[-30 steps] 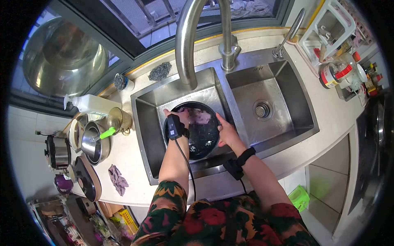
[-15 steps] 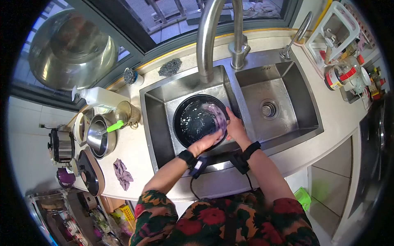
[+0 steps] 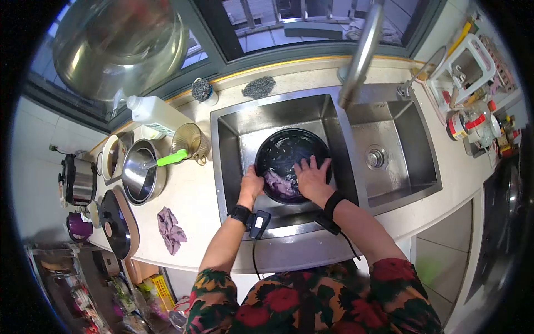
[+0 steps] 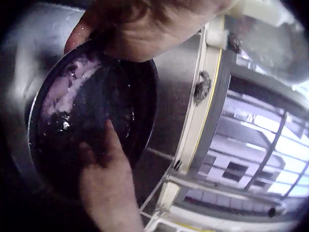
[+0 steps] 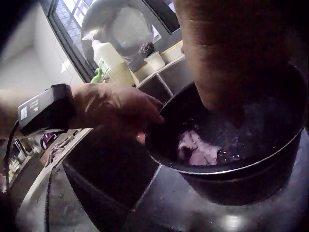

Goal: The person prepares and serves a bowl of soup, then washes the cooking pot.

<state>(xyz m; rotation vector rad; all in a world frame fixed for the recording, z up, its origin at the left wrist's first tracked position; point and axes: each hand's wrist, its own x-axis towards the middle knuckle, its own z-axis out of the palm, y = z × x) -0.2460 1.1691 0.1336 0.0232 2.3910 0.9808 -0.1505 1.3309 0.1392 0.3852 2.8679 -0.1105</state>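
A round black pot (image 3: 278, 142) with water in it stands in the left sink basin (image 3: 239, 119). Inside, by the near left wall, lies a wet pinkish-purple cloth (image 3: 280, 185), also plain in the right wrist view as a crumpled cloth (image 5: 198, 149). My left hand (image 3: 251, 186) grips the pot's left rim. My right hand (image 3: 314, 181) reaches over the near right side with its fingers spread down into the pot, to the right of the cloth; in the left wrist view the right hand's (image 4: 110, 183) fingertips are over the dark inside.
A steel faucet (image 3: 361, 61) stands over the divider, with the second basin (image 3: 381, 131) at right. On the left counter are a purple rag (image 3: 171, 231), steel bowls (image 3: 158, 172), a green-handled tool (image 3: 171, 158), a glass mug (image 3: 191, 140) and a white bottle (image 3: 158, 116). Jars (image 3: 457, 126) stand at right.
The left hand has moved from inside the pot to its left rim. My right hand has left the right rim and reached inside. The cloth now lies at the near left.
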